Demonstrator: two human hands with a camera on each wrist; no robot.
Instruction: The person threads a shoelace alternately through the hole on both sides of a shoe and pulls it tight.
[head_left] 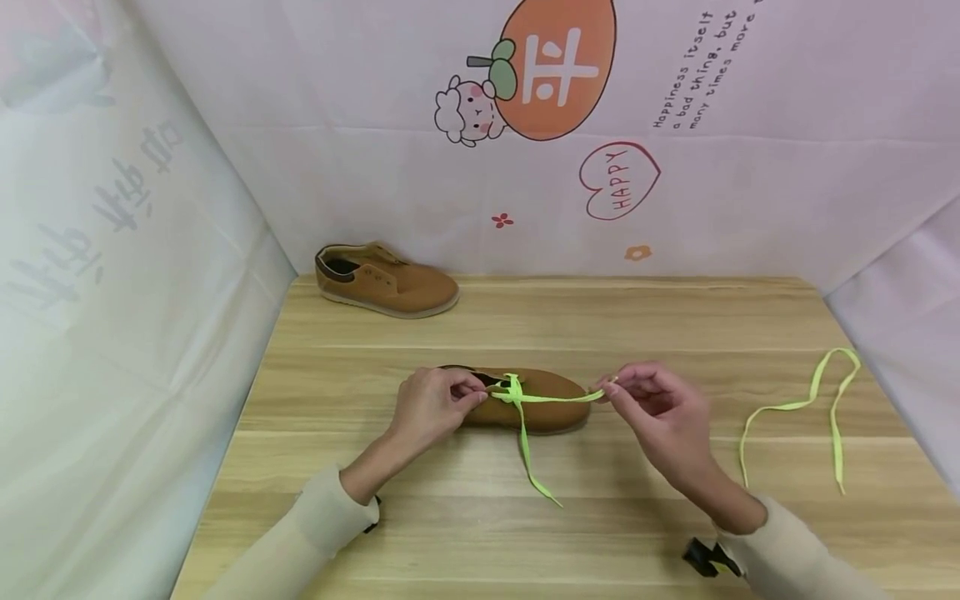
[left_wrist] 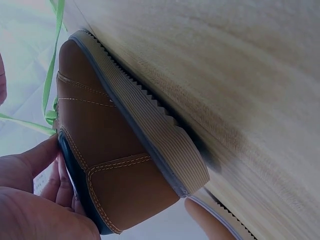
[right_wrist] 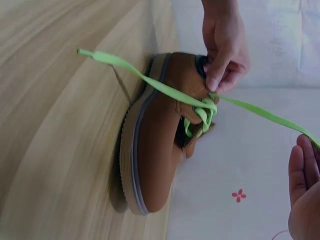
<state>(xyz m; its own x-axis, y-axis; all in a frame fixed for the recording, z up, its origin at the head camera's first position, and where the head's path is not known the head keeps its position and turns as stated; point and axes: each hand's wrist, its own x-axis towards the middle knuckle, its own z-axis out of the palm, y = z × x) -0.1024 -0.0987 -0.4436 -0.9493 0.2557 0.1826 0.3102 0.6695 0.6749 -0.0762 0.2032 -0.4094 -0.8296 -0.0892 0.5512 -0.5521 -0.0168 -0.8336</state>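
Observation:
A brown shoe (head_left: 555, 417) lies on the table with its toe to the right, a bright green shoelace (head_left: 555, 398) threaded at its eyelets. At the shoe's opening my left hand (head_left: 435, 404) pinches the eyelet flap between thumb and fingers, right where the lace comes out, as the right wrist view shows. Beyond the toe, my right hand (head_left: 667, 412) pinches one length of the lace, drawn nearly straight across the shoe. The other lace end (head_left: 536, 479) hangs over the near side onto the table. In the left wrist view the shoe's heel (left_wrist: 130, 195) faces the camera.
Another brown shoe (head_left: 405, 287), without a lace, stands at the back left against the white printed backdrop (head_left: 360, 167). A second green lace (head_left: 787, 407) lies in a loop on the right of the wooden table (head_left: 675, 325). White cloth walls close in both sides.

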